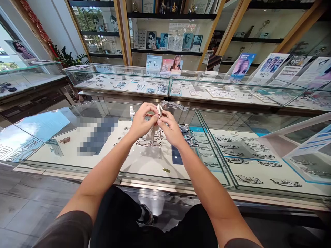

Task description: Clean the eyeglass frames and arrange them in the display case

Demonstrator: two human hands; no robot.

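My left hand and my right hand meet above the glass counter, fingers closed in a pinch. Between their fingertips is a pale, crumpled cloth, part of which hangs below. A clear, shiny piece, seemingly part of a pair of eyeglasses, sticks out beyond the cloth to the right. Fingers and cloth hide most of it. Just left of my hands stands a small white spray bottle. Beneath them, rows of eyeglass frames show through the glass.
The glass display counter spans the front, with a blue printed sheet on the left. A brown tag and a small gold-coloured piece show nearby. On the right leans a white display panel. Another showcase stands behind.
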